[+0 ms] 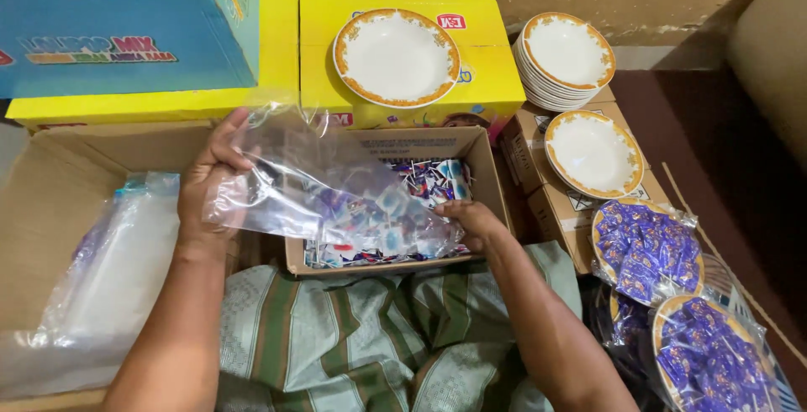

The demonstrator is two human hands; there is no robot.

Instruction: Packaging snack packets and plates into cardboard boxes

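We see a large cardboard box (50, 202) at left holding a stack of clear bags (109, 286), then a smaller open carton (492, 181) of small wrapped sweets (433, 178) before us. Above that carton our left hand (206, 189) pinches shut on the upper edge of a clear plastic bag (319, 189), and our right hand (471, 220) grips its lower corner, fingers curled closed. Gold-rimmed plates (565, 52) sit stacked at right. We judge the slack bag could slip or sag, spilling sweets beside the carton

White plates (397, 55) rimmed orange; purple sachets (647, 252); green-striped cloth (336, 336).
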